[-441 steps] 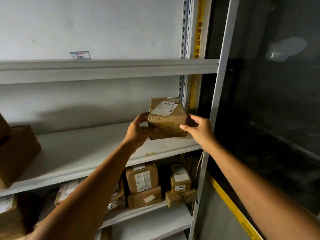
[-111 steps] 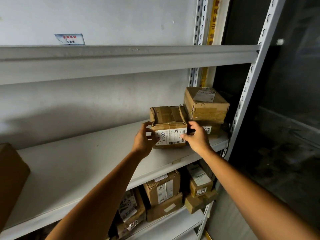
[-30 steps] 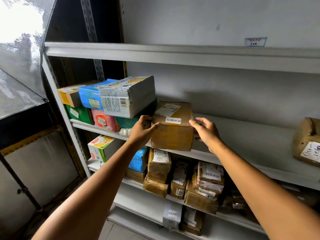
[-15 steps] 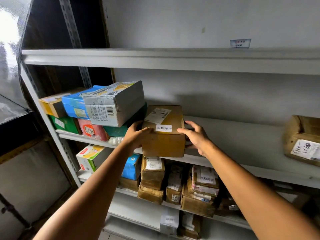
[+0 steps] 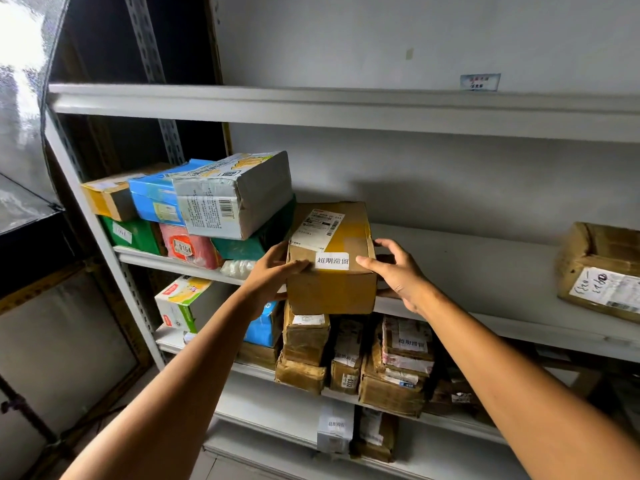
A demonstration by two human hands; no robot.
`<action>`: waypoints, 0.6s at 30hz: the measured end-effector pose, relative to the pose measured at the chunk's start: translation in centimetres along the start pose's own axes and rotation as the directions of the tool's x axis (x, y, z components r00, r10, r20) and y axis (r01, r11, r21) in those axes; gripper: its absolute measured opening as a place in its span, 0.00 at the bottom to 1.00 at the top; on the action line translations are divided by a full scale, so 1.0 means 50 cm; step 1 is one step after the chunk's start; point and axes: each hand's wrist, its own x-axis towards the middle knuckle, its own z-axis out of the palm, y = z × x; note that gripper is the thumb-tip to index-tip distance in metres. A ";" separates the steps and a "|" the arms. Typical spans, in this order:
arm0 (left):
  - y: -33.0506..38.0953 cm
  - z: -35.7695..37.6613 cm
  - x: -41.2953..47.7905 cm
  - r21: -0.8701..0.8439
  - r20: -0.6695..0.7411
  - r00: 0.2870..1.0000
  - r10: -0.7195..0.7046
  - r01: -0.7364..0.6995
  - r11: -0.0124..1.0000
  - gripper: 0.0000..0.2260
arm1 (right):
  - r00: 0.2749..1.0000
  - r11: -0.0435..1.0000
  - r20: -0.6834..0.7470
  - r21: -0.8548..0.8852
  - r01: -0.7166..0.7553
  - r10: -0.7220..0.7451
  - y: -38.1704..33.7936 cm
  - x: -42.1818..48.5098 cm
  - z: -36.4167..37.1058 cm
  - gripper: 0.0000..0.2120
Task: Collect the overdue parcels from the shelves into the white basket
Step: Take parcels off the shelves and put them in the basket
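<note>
A brown cardboard parcel (image 5: 332,285) with a shipping label and a small white sticker on its top front edge juts over the front lip of the middle shelf (image 5: 485,327). My left hand (image 5: 273,275) grips its left side, thumb over the top edge. My right hand (image 5: 398,271) grips its right side, thumb on the top by the sticker. The white basket is not in view.
A stack of coloured boxes (image 5: 214,202) stands just left of the parcel. Another brown parcel (image 5: 602,271) lies at the shelf's far right. The lower shelf (image 5: 346,396) holds several taped parcels. The top shelf (image 5: 346,109) overhangs, with a steel upright (image 5: 104,258) at left.
Both hands have kept hold of the parcel's sides while it slid forward, now overhanging the shelf lip; my thumbs have come further over its top.
</note>
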 end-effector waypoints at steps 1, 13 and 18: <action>0.000 -0.003 0.001 -0.005 0.009 1.000 -0.002 0.002 1.000 0.31 | 1.000 1.000 0.006 -0.001 -0.001 0.001 -0.001 -0.001 0.001 0.34; -0.039 -0.021 0.002 -0.047 0.169 0.984 0.052 -0.044 0.998 0.30 | 0.986 0.996 -0.164 0.079 0.045 -0.032 0.021 -0.089 0.033 0.28; -0.044 0.013 -0.001 -0.039 0.242 0.968 0.068 -0.060 0.997 0.34 | 0.969 0.989 -0.246 0.141 0.039 -0.003 0.041 -0.139 0.006 0.29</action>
